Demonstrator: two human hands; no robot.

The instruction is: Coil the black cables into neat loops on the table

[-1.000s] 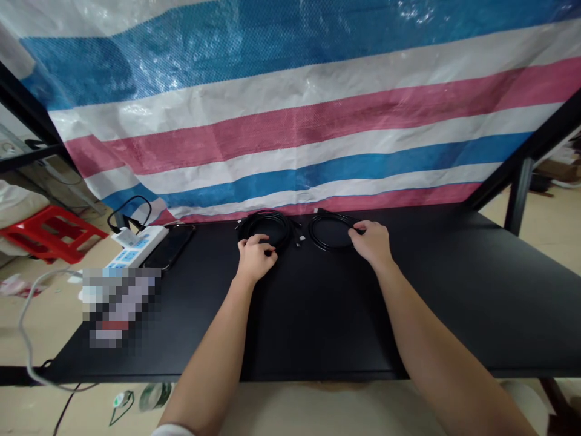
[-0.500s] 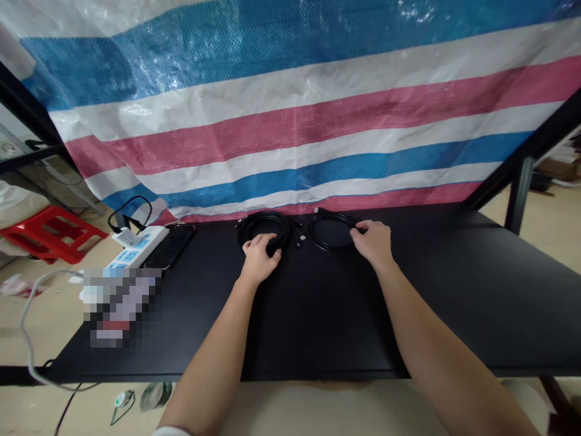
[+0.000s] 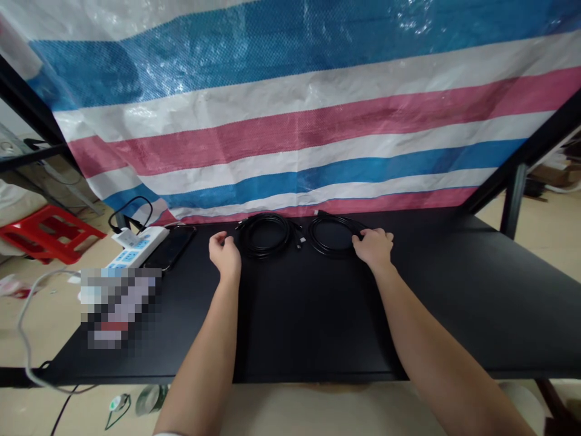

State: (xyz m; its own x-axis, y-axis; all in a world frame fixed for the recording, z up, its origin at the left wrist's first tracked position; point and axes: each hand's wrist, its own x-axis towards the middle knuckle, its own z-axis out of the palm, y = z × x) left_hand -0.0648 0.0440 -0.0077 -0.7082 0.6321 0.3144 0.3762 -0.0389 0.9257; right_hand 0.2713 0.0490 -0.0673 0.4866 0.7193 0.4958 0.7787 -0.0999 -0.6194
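Two black cable coils lie at the back of the black table (image 3: pixel 299 315). My left hand (image 3: pixel 226 254) is just left of the left coil (image 3: pixel 265 254), apart from it, with fingers curled but not closed and nothing in them. White and dark plugs stick out at that coil's right side. My right hand (image 3: pixel 374 247) touches the right edge of the right coil (image 3: pixel 318 246), fingers bent around the cable there. A light connector end (image 3: pixel 316 212) shows at the top of this coil.
On the left are a white power strip (image 3: pixel 149 241) with a plugged-in charger, a black phone (image 3: pixel 175 247) and a blurred item. A striped plastic sheet (image 3: pixel 295 130) hangs behind the table. A red stool (image 3: pixel 49 233) stands on the floor at left.
My left hand has moved left, off the left coil, which now shows whole. My right hand has shifted slightly down and stays at the right coil's edge.
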